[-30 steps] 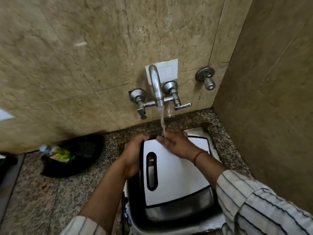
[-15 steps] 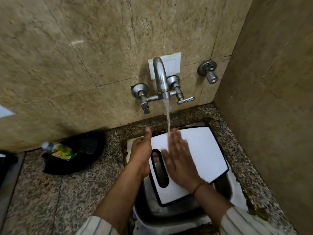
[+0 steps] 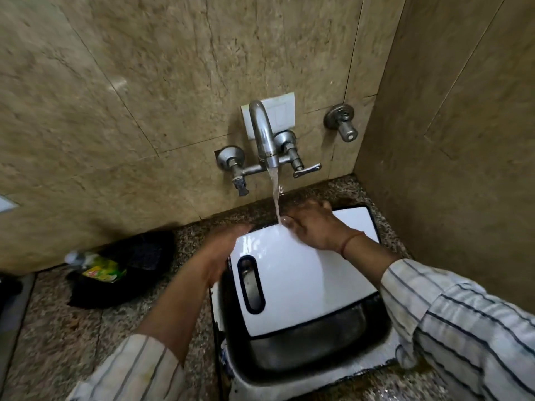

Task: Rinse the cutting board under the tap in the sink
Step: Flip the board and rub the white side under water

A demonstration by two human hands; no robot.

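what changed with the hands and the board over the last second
The right hand slid from the middle of the cutting board, where it lay flat half a second ago, back up to the far edge under the water stream. The left hand dropped from the top edge to the board's left side, and the board tilted again. The tap still runs; the board remains over the sink.

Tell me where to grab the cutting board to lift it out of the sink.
Take the cutting board by its slotted handle on the left edge, coming from the left. The slot is open, and that edge sits clear above the sink. The surface is wet, so hook fingers through rather than pinching.
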